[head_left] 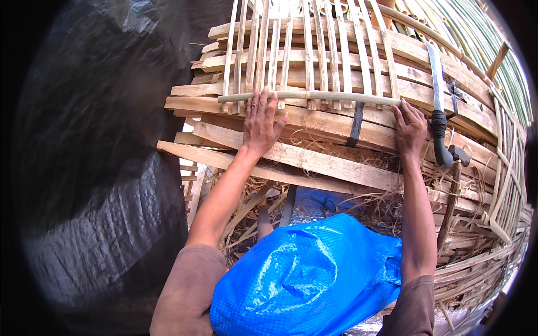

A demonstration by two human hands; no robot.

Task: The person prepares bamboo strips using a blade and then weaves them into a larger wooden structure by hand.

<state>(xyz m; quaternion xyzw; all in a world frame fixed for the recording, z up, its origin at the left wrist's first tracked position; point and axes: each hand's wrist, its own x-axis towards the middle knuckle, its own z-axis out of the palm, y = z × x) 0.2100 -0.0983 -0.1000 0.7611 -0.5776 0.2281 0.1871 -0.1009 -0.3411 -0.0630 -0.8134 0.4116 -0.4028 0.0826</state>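
Observation:
A thin pale-green bamboo strip (336, 97) lies crosswise over the lower ends of several upright wooden slats (309, 56). My left hand (261, 120) rests on the strip towards its left part, fingers stretched over it and thumb apart. At its right end, my right hand (411, 126) has its fingers bent and closed on the tip. The slats lie on stacked wooden planks (347, 126). Right of my right hand is a machete (436, 78) with a black-wrapped, curved handle. Just below that handle lies a hammer (451, 196) with a wooden shaft.
Blue woven plastic sheeting (302, 274) covers my lap. Black plastic sheeting (101, 168) hangs or lies along the left. Curly wood shavings (325, 159) are scattered among the planks. Bundled bamboo poles (448, 28) and a slatted bamboo frame (510, 168) stand at the right.

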